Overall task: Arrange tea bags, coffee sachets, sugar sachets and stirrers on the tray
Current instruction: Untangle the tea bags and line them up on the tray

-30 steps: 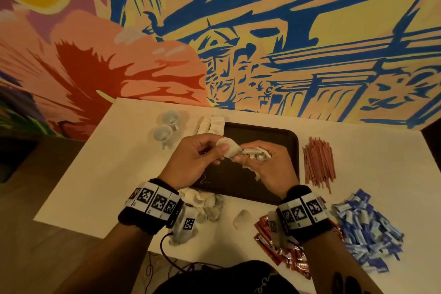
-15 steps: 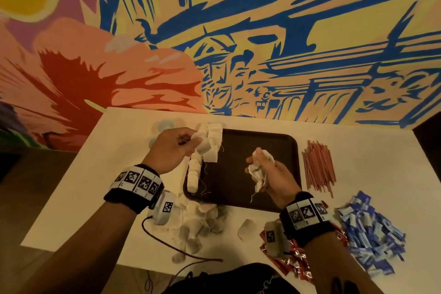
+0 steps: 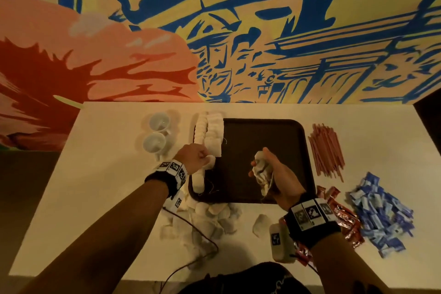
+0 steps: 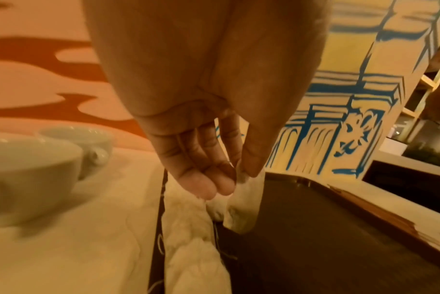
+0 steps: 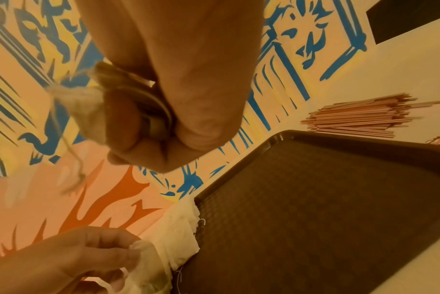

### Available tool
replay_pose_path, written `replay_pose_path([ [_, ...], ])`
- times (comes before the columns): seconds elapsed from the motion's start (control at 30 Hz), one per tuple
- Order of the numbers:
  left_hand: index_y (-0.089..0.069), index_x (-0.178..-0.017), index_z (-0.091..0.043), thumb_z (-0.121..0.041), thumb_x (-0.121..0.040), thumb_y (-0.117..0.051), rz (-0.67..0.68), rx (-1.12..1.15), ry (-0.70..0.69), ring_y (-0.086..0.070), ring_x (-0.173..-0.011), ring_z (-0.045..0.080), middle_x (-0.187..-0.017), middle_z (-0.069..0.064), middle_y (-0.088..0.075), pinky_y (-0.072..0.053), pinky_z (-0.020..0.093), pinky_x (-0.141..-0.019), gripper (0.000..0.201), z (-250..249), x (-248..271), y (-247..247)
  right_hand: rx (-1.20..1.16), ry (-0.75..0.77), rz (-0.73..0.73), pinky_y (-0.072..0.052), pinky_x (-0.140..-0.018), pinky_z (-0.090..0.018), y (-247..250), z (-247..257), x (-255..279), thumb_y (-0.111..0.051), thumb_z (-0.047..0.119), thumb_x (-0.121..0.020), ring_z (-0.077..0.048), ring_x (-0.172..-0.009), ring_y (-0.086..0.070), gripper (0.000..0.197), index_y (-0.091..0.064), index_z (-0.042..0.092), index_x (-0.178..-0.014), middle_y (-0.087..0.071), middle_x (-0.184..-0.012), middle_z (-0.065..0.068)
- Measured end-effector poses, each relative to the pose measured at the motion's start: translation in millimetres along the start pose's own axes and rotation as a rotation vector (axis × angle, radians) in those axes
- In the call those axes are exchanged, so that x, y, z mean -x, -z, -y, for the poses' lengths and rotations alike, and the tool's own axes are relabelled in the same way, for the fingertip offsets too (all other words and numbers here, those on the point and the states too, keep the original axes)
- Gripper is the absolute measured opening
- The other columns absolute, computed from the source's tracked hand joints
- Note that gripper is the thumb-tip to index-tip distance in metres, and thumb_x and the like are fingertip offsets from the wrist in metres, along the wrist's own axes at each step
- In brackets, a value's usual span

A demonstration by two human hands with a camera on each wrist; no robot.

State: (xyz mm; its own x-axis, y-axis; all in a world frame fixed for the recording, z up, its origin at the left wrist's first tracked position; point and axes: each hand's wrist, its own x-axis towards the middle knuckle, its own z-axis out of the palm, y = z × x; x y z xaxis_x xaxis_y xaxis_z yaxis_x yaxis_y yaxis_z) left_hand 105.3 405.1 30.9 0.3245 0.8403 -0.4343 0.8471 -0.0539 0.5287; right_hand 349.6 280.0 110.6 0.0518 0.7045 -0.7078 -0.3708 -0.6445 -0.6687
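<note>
A dark tray lies mid-table, with a row of white tea bags along its left edge. My left hand pinches one tea bag between thumb and forefinger, low over that row. Above the tray's middle, my right hand grips a bunch of tea bags with strings dangling. Pink stirrers lie right of the tray. Red coffee sachets and blue sugar sachets are piled at the front right.
Two white cups stand left of the tray, close to my left hand. A heap of loose tea bags and a cable lie in front of the tray. A painted wall borders the table's far edge.
The hands met over the tray, then parted. My left hand carried one tea bag to the row at the tray's left edge and lowered it. The right hand stayed with its bunch.
</note>
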Motion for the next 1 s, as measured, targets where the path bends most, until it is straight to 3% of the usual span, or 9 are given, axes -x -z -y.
replay_pose_path([
  [0.1, -0.074, -0.099, -0.023, -0.035, -0.093, -0.067, 0.075, -0.066, -0.01, -0.065, -0.101, 0.021, -0.104, 0.002, -0.072, -0.052, 0.033, -0.088, 0.015, 2, -18, -10, 0.008, -0.016, -0.029, -0.045, -0.065, -0.029, -2, -1, -1, -0.053, 0.058, -0.097, -0.013, -0.066, -0.062, 0.05, -0.073, 0.012, -0.1, -0.07, -0.086, -0.01],
  [0.23, -0.076, -0.101, -0.026, -0.039, -0.094, -0.065, 0.099, -0.119, -0.01, -0.066, -0.103, 0.022, -0.108, 0.0, -0.073, -0.053, 0.036, -0.092, 0.018, 8, -41, -13, 0.061, -0.019, -0.096, -0.044, -0.064, -0.03, -4, -4, -2, -0.051, 0.058, -0.098, -0.013, -0.068, -0.059, 0.049, -0.073, 0.014, -0.097, -0.072, -0.082, -0.007],
  [0.43, -0.066, -0.09, -0.038, -0.037, -0.092, -0.067, 0.041, -0.109, 0.031, -0.067, -0.102, 0.024, -0.108, 0.0, -0.072, -0.056, 0.04, -0.09, 0.002, 21, -69, -11, 0.064, -0.01, -0.144, -0.044, -0.053, -0.023, -6, -13, -5, -0.05, 0.056, -0.099, -0.006, -0.057, -0.063, 0.049, -0.071, 0.013, -0.099, -0.072, -0.08, -0.005],
  [0.6, -0.06, -0.092, -0.036, -0.031, -0.091, -0.068, 0.008, -0.134, 0.039, -0.064, -0.102, 0.028, -0.107, 0.002, -0.07, -0.054, 0.043, -0.091, 0.01, 20, -77, -9, 0.086, -0.01, -0.15, -0.043, -0.055, -0.025, -10, -16, -4, -0.049, 0.058, -0.098, -0.007, -0.059, -0.062, 0.051, -0.071, 0.012, -0.101, -0.073, -0.081, -0.006],
  [0.8, -0.052, -0.091, -0.027, -0.034, -0.087, -0.071, -0.037, -0.15, 0.05, -0.063, -0.09, 0.028, -0.096, 0.0, -0.065, -0.052, 0.038, -0.077, 0.021, 19, -77, -8, 0.088, 0.006, -0.132, -0.037, -0.059, -0.029, -14, -13, 3, -0.048, 0.057, -0.098, -0.013, -0.064, -0.057, 0.052, -0.072, 0.012, -0.099, -0.072, -0.08, -0.007],
  [1.0, -0.057, -0.099, -0.028, -0.034, -0.089, -0.068, -0.135, -0.044, 0.03, -0.063, -0.095, 0.024, -0.099, -0.002, -0.068, -0.051, 0.039, -0.084, 0.016, -4, -49, 8, 0.104, 0.077, -0.092, -0.043, -0.071, -0.034, -7, -6, 12, -0.048, 0.068, -0.086, -0.021, -0.077, -0.067, 0.064, -0.073, 0.011, -0.103, -0.073, -0.088, -0.013],
])
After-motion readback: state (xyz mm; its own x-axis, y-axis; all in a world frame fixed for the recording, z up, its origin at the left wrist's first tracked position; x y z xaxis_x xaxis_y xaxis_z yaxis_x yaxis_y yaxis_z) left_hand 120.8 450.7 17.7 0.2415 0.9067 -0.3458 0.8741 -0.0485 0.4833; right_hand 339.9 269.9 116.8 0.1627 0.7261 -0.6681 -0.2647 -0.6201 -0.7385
